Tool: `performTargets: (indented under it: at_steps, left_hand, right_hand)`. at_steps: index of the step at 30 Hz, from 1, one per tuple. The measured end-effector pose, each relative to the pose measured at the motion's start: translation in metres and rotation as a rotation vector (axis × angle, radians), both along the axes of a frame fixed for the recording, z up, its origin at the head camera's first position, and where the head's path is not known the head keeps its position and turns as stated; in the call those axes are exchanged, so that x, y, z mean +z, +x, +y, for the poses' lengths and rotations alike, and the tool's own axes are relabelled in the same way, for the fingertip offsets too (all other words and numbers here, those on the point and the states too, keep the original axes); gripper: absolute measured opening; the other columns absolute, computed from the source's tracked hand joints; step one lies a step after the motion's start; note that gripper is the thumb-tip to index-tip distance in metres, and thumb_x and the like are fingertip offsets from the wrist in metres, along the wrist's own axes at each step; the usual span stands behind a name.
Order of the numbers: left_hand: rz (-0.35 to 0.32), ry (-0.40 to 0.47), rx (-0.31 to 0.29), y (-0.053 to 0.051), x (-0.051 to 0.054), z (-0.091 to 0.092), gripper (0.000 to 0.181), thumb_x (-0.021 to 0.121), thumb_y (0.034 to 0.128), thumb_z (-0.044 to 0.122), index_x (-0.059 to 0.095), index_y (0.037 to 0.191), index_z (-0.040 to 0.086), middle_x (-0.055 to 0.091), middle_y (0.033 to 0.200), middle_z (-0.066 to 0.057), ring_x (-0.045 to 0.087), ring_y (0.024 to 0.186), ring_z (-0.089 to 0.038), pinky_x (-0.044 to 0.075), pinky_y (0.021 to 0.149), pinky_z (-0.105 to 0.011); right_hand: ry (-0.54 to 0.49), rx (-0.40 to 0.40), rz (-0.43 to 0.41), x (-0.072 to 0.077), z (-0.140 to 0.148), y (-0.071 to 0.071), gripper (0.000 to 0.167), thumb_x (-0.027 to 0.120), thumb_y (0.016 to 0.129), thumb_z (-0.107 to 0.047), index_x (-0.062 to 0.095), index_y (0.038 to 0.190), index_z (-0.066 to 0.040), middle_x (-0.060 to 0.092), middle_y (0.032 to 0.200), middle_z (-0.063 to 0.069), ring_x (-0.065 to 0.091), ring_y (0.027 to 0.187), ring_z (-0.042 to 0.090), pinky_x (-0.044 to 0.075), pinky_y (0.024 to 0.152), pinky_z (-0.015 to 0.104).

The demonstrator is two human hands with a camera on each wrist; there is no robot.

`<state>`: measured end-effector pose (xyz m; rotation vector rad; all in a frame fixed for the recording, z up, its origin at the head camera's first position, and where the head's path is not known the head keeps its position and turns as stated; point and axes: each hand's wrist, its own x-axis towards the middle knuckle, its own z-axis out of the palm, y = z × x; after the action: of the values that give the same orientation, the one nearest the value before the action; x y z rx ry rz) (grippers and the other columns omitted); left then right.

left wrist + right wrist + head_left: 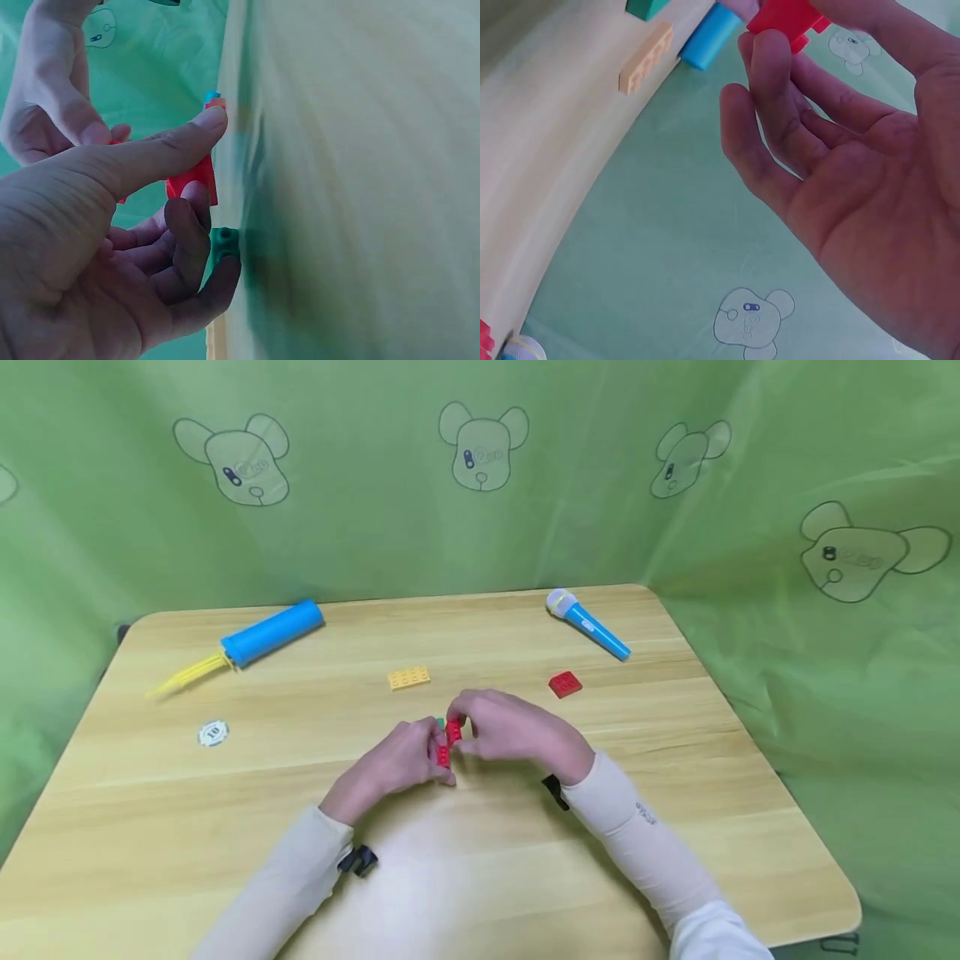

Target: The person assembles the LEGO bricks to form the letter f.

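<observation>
Over the middle of the table, my left hand pinches a small red toy brick between thumb and fingers. Close against it, a second red toy brick is held by my right hand, also in a thumb-and-finger pinch; the right wrist view shows that red brick studs outward. Whether the two bricks touch is hard to tell. A green brick sits by the left hand's lower fingers in the left wrist view, partly covered by a fingertip. From the head only a sliver of it shows.
Behind the hands lie a yellow brick and, to the right, a red brick. A blue toy microphone is at the back right. At the left are a blue pump with a yellow nozzle and a round chip. Green curtains border the table.
</observation>
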<state>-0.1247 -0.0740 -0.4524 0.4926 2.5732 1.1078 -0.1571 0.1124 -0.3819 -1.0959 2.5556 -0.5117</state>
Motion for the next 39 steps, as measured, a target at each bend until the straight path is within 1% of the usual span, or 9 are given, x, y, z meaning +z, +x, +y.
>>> performTargets:
  at_steps: [5, 12, 16, 19, 21, 25, 28, 34, 39]
  left_hand:
    - [0.022, -0.057, -0.001, 0.001, -0.006, -0.002, 0.043, 0.092, 0.0715, 0.024, 0.057, 0.092, 0.009, 0.061, 0.075, 0.002, 0.057, 0.063, -0.013, 0.049, 0.061, -0.026]
    - [0.059, -0.144, -0.001, -0.004, -0.002, -0.003, 0.047, 0.092, 0.0719, 0.030, 0.058, 0.097, 0.009, 0.061, 0.078, 0.002, 0.057, 0.066, -0.016, 0.049, 0.064, -0.028]
    - [0.020, -0.137, -0.008, -0.001, -0.001, -0.003, 0.059, 0.091, 0.0728, 0.033, 0.056, 0.111, 0.005, 0.061, 0.079, 0.000, 0.057, 0.066, -0.016, 0.049, 0.063, -0.029]
    - [-0.005, -0.110, -0.021, 0.004, 0.000, -0.004, 0.075, 0.089, 0.0747, 0.033, 0.049, 0.128, -0.001, 0.060, 0.080, -0.002, 0.057, 0.067, -0.016, 0.049, 0.063, -0.029]
    - [-0.015, -0.099, -0.023, 0.007, 0.001, -0.006, 0.078, 0.089, 0.0765, 0.030, 0.046, 0.133, -0.002, 0.059, 0.081, -0.003, 0.056, 0.068, -0.016, 0.049, 0.064, -0.029]
    - [-0.028, -0.079, -0.034, 0.011, 0.004, -0.010, 0.062, 0.086, 0.0806, 0.020, 0.049, 0.127, -0.001, 0.058, 0.081, -0.003, 0.053, 0.069, -0.015, 0.047, 0.064, -0.028]
    - [-0.028, -0.063, -0.051, 0.012, 0.007, -0.010, 0.052, 0.083, 0.0828, 0.015, 0.052, 0.122, 0.000, 0.058, 0.081, -0.003, 0.053, 0.069, -0.015, 0.046, 0.064, -0.028]
    - [-0.031, -0.054, -0.065, 0.008, 0.010, -0.004, 0.042, 0.080, 0.0853, 0.015, 0.054, 0.116, 0.002, 0.056, 0.080, -0.003, 0.051, 0.070, -0.015, 0.045, 0.064, -0.029]
    - [-0.004, -0.030, -0.100, 0.006, 0.013, 0.005, 0.031, 0.078, 0.0873, 0.014, 0.054, 0.105, 0.005, 0.056, 0.078, -0.002, 0.051, 0.068, -0.014, 0.045, 0.064, -0.028]
  right_hand:
    - [0.021, 0.028, -0.023, -0.006, -0.005, 0.003, 0.016, 0.074, 0.089, -0.016, 0.069, 0.103, -0.010, 0.066, 0.099, 0.002, 0.057, 0.077, 0.013, 0.050, 0.070, 0.026]
    - [0.054, 0.036, -0.011, -0.007, -0.006, 0.001, 0.018, 0.076, 0.089, -0.015, 0.069, 0.104, -0.007, 0.067, 0.099, 0.005, 0.057, 0.082, 0.015, 0.050, 0.075, 0.028]
    - [0.062, 0.041, -0.019, -0.010, -0.007, 0.001, 0.020, 0.077, 0.089, -0.017, 0.069, 0.105, -0.008, 0.067, 0.101, 0.005, 0.058, 0.084, 0.015, 0.050, 0.078, 0.029]
    - [0.074, 0.053, -0.025, -0.012, -0.009, 0.002, 0.019, 0.078, 0.089, -0.017, 0.070, 0.105, -0.010, 0.067, 0.100, 0.004, 0.058, 0.084, 0.015, 0.050, 0.077, 0.028]
    - [0.080, 0.073, -0.027, -0.014, -0.010, 0.002, 0.019, 0.077, 0.089, -0.018, 0.070, 0.104, -0.011, 0.066, 0.100, 0.005, 0.057, 0.083, 0.015, 0.049, 0.076, 0.028]
    - [0.083, 0.114, -0.031, -0.014, -0.013, 0.004, 0.016, 0.076, 0.090, -0.018, 0.070, 0.103, -0.011, 0.066, 0.099, 0.006, 0.056, 0.081, 0.015, 0.049, 0.073, 0.028]
    - [0.092, 0.116, -0.021, -0.012, -0.012, 0.004, 0.018, 0.076, 0.090, -0.018, 0.070, 0.105, -0.011, 0.066, 0.098, 0.005, 0.056, 0.081, 0.015, 0.049, 0.073, 0.027]
    - [0.087, 0.110, -0.009, -0.008, -0.006, 0.005, 0.023, 0.076, 0.089, -0.017, 0.070, 0.109, -0.008, 0.065, 0.095, 0.005, 0.056, 0.078, 0.015, 0.049, 0.072, 0.027]
    - [0.075, 0.099, -0.001, -0.006, 0.004, 0.006, 0.024, 0.079, 0.088, -0.017, 0.069, 0.108, -0.008, 0.066, 0.094, 0.005, 0.056, 0.077, 0.015, 0.049, 0.071, 0.027]
